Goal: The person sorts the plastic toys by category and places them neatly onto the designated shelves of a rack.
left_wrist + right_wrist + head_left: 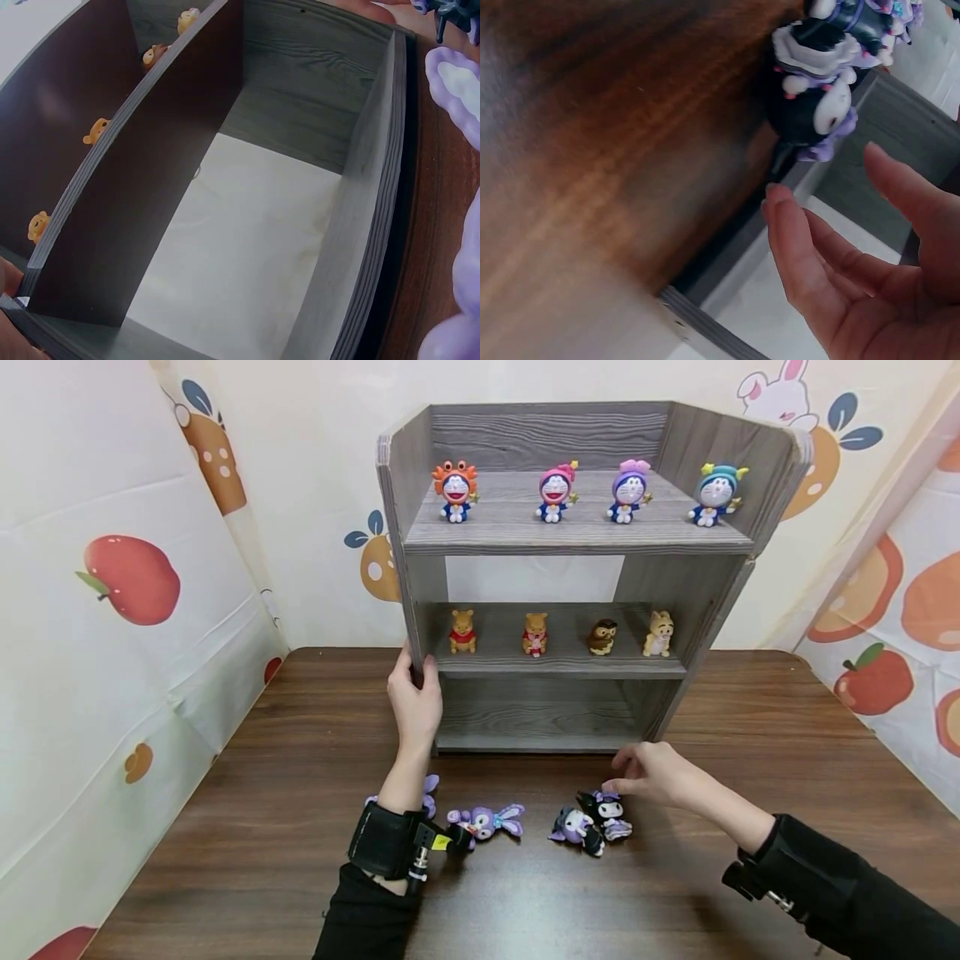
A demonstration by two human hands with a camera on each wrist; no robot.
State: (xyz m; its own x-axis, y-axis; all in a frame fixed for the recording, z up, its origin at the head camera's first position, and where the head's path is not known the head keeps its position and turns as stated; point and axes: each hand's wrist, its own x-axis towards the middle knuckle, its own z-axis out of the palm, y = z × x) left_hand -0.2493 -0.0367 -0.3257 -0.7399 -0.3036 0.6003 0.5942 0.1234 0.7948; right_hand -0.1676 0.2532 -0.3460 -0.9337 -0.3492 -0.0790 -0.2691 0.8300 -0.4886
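My left hand (417, 702) grips the left side panel of a grey wooden shelf unit (525, 740), its thumb on the front edge. Close to the unit's lower right corner is my right hand (651, 772), holding nothing. In the right wrist view its fingertips are right at the dark ear of a black-and-purple figurine (810, 112), with the thumb spread away. This figurine lies on the table beside a second black-and-purple one (574, 827). A purple rabbit-eared figurine (487, 822) lies near my left wrist, and another purple figurine (430, 795) is partly hidden behind that forearm.
Several blue figurines with colourful hats, such as the crab-hatted one (455, 497), stand on the top shelf. The middle shelf carries small figures, among them a yellow bear (462, 632) and a brown owl (602, 637). Behind the brown table (330, 718) hangs a fruit-patterned white cloth (315, 485).
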